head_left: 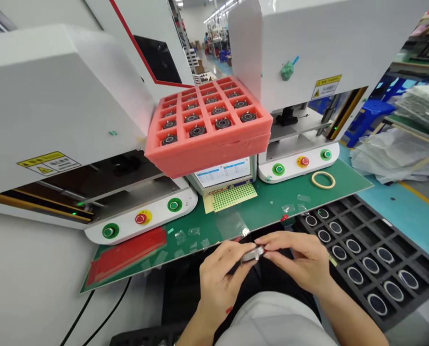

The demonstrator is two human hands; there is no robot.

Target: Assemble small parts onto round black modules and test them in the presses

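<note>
Off the green counter's (261, 215) near edge, our left hand (221, 269) and right hand (303, 262) pinch a grey part (251, 255), probably light, stiff, best gripped by the rim.

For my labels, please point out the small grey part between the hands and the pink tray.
Small grey part (251, 255): head view, on its side.
Pink tray (214, 153): head view, on its front wall.

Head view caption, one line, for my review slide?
Left hand holding a small grey part, right hand at its edge, black tray of round pieces at right.
</note>
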